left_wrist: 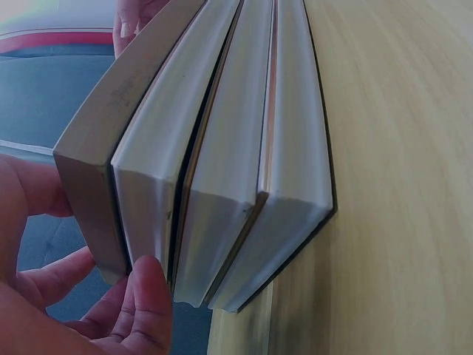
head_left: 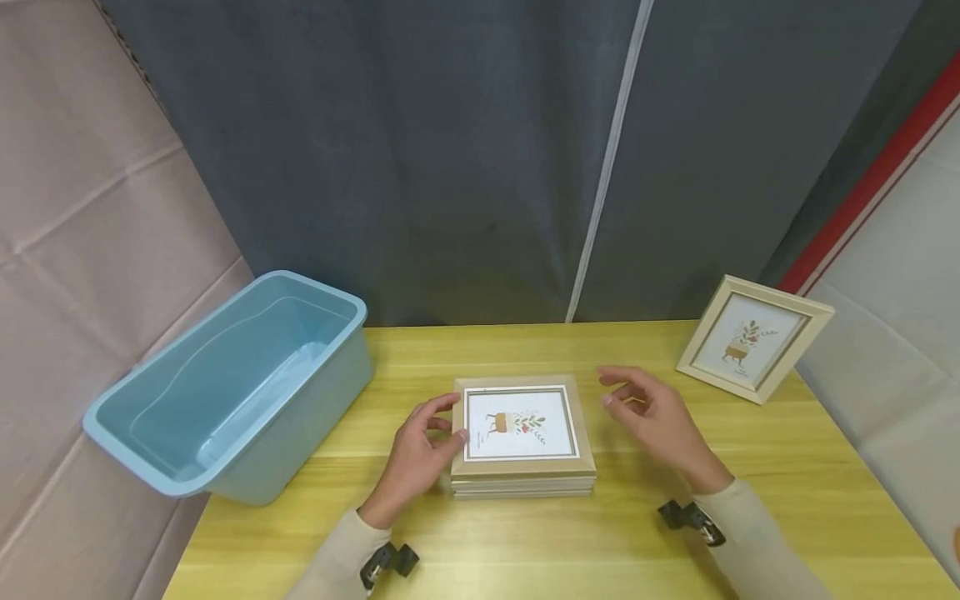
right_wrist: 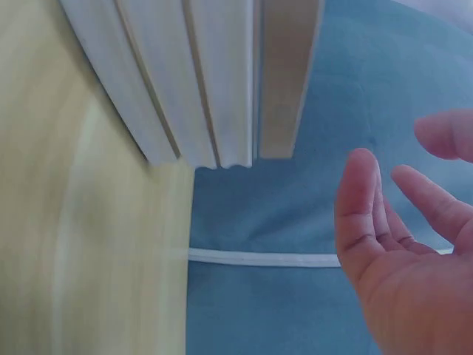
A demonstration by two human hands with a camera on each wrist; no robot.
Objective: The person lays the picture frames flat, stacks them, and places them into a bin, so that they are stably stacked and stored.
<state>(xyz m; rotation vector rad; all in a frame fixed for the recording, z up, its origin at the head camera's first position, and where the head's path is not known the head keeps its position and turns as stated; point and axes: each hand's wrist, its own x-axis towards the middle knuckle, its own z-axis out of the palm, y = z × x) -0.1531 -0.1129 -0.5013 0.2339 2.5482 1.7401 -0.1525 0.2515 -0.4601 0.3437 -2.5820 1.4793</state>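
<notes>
A stack of light wooden picture frames lies in the middle of the table. The top picture frame faces up and shows a printed plant in a pot with legs. My left hand is at the stack's left end, thumb over the top frame's border and relaxed fingers along the side; in the left wrist view a fingertip overlaps the frames' corners. To the right of the stack, my right hand hovers with loosely bent fingers and nothing in them. The right wrist view shows this hand apart from the stack.
A similar picture frame stands propped up at the table's back right. At the left stands a deep blue plastic bin. A dark curtain hangs behind the wooden table.
</notes>
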